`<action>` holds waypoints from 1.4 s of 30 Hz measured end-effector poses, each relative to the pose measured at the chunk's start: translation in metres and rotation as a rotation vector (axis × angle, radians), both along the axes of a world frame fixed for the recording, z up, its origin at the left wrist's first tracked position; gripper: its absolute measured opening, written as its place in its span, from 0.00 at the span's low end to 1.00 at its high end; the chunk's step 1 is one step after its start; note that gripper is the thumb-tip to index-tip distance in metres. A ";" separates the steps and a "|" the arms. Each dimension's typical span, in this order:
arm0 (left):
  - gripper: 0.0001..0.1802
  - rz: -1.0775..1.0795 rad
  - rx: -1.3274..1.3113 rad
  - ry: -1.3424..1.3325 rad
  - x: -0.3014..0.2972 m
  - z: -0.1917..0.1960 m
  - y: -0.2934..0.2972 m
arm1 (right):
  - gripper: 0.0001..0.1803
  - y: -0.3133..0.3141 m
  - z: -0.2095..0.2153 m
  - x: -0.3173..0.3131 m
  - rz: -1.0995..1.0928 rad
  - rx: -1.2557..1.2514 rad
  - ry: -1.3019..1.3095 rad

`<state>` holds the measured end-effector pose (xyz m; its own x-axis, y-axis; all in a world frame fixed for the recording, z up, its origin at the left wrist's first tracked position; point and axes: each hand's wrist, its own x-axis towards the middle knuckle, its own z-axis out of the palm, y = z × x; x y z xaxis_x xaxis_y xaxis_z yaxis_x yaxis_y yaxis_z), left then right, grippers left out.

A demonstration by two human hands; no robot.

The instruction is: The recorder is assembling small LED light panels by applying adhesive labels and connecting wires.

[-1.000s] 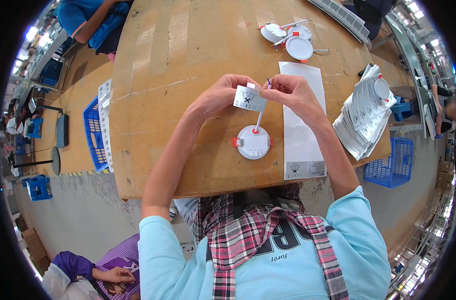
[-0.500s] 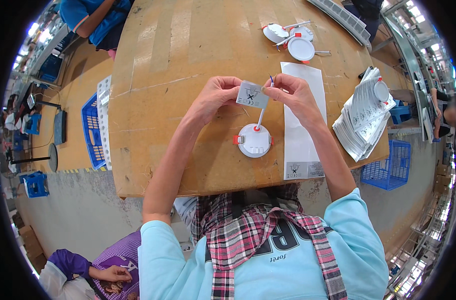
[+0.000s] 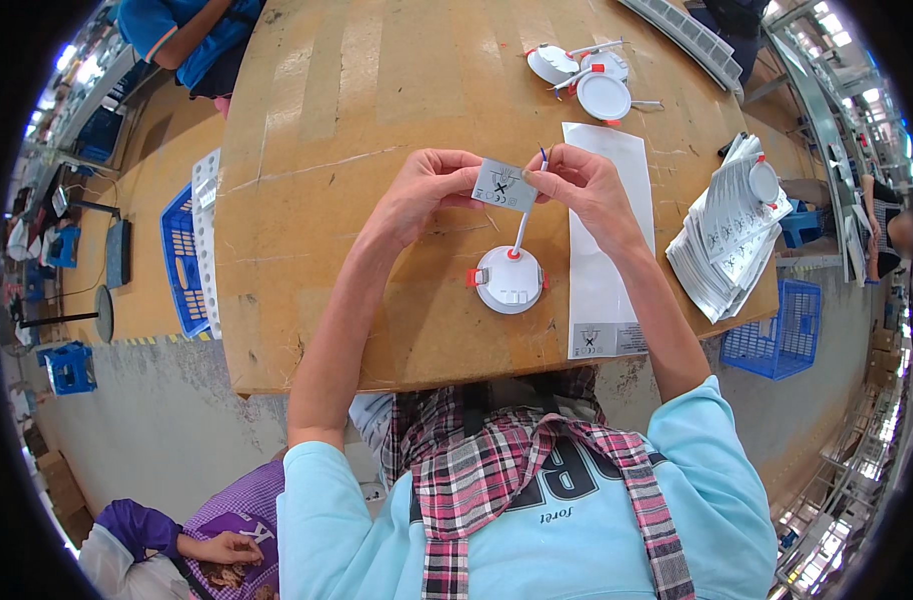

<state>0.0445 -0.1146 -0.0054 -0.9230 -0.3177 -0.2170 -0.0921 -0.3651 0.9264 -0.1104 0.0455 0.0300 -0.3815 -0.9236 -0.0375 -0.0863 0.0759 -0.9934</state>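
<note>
Between my hands is a small silver-grey label [image 3: 504,186] with black printed symbols. My left hand [image 3: 429,192] pinches its left edge between thumb and fingers. My right hand [image 3: 584,190] is closed at the label's right edge, beside the upper end of a white cable [image 3: 521,235]; blue and brown wire ends stick out above the fingers. The cable runs down to a round white downlight [image 3: 509,281], which lies back up on the table with red-and-metal clips at its sides. Whether the label touches the cable I cannot tell.
A white label sheet [image 3: 609,240] lies under my right forearm. Stacked sheets [image 3: 722,245] with a small downlight [image 3: 764,181] on top are at the right. More downlights [image 3: 604,98] lie at the back. Blue crates [image 3: 182,262] stand beside the table; co-workers sit at far left and lower left.
The label has tilted slightly and shifted a little left between my fingers. Both hands keep nearly the same place and grip.
</note>
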 end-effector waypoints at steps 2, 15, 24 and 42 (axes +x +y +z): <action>0.13 0.006 -0.005 0.004 0.001 0.001 -0.001 | 0.07 0.000 0.001 0.001 0.001 -0.003 -0.010; 0.15 0.019 -0.011 -0.003 0.005 0.009 -0.006 | 0.07 -0.005 0.006 0.003 -0.003 0.016 0.034; 0.15 0.004 -0.046 -0.007 0.006 0.013 -0.005 | 0.08 -0.006 0.007 0.005 -0.032 0.027 0.063; 0.15 -0.016 0.012 -0.016 0.007 0.016 -0.004 | 0.09 -0.007 0.006 0.000 0.027 0.030 0.021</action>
